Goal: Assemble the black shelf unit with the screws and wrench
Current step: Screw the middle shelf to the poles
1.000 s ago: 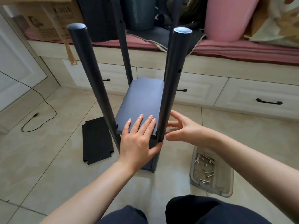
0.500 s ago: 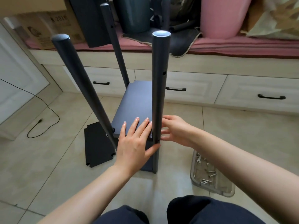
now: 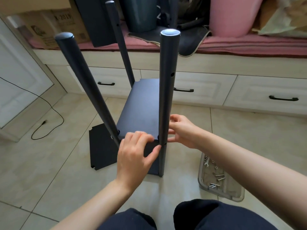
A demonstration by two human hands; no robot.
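black board [image 3: 141, 107] looks stiff and light; left hand [image 3: 134, 156] grips its near edge, right hand [image 3: 181, 131] pinches at the smooth post [image 3: 166, 97] beside it.

Floor [image 3: 41, 163]: pale glazed tiles with grey joints. A black cable [image 3: 49, 113] runs across it at left, plug end lying loose. Cream drawer fronts [image 3: 207, 90] with black handles [image 3: 283, 98] line the base of a window seat. On the seat, a pink cushion pad [image 3: 249, 45] carries a cardboard box [image 3: 49, 25], a pink cylinder [image 3: 232, 15], a dark teal container [image 3: 141, 12] and a dark cloth [image 3: 191, 39].
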